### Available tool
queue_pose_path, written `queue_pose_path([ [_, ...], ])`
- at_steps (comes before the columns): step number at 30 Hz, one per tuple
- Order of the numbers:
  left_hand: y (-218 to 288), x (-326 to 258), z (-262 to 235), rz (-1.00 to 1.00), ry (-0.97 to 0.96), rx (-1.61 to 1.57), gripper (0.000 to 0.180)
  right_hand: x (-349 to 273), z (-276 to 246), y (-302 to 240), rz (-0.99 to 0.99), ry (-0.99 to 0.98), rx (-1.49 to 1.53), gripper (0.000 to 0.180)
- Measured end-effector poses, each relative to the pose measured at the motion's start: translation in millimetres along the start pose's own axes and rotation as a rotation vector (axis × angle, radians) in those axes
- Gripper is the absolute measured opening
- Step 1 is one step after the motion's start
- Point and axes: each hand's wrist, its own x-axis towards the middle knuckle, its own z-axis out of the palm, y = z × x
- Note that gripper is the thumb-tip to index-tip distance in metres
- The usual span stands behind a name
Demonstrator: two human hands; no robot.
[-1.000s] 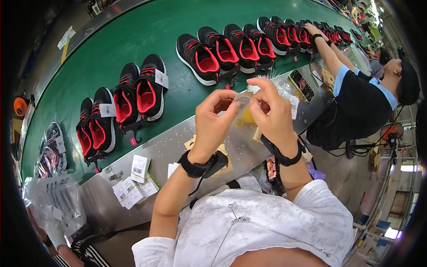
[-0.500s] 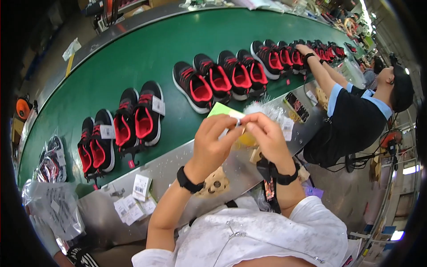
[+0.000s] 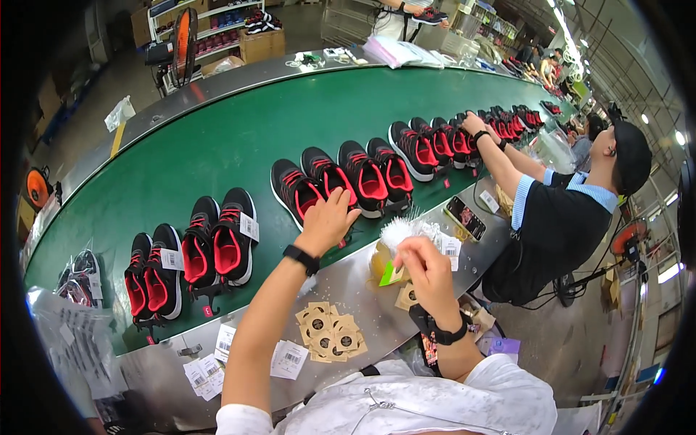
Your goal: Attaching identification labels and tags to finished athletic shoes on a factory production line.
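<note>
My left hand (image 3: 330, 223) reaches over the green belt, its fingers stretched out at the opening of a black sneaker (image 3: 324, 168) with red laces and lining. Its thumb stands apart; whether the fingertips touch the shoe I cannot tell. Beside it are another black sneaker (image 3: 288, 187) and a further pair (image 3: 366, 174). Over the metal ledge my right hand (image 3: 429, 274) is closed in a pinch, with a small green-and-white tag (image 3: 390, 275) hanging from its fingertips. Behind that hand lies a bunch of clear plastic fasteners (image 3: 406, 230).
Barcode-tagged sneakers (image 3: 230, 243) stand to the left on the green belt (image 3: 217, 163). The metal ledge (image 3: 391, 319) carries brown paper labels (image 3: 332, 332), white barcode tags (image 3: 288, 359) and a phone (image 3: 464, 217). At right a co-worker (image 3: 558, 203) handles shoes farther along.
My hands have parted from working together on a small thing. The left has moved out to the sneaker; the right has come lower with the tag. The view has tilted up.
</note>
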Motion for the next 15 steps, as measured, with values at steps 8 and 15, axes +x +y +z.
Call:
queue_pose_path([
  [8,-40.2,5.3,37.2,0.034,-0.008,0.114,0.034,14.1,42.9,27.1,0.111,-0.275,0.295,0.031],
  [15,-64.9,-39.7,2.0,0.091,-0.128,0.157,0.030,90.4,110.0,101.9,0.061,-0.290,0.336,0.020],
])
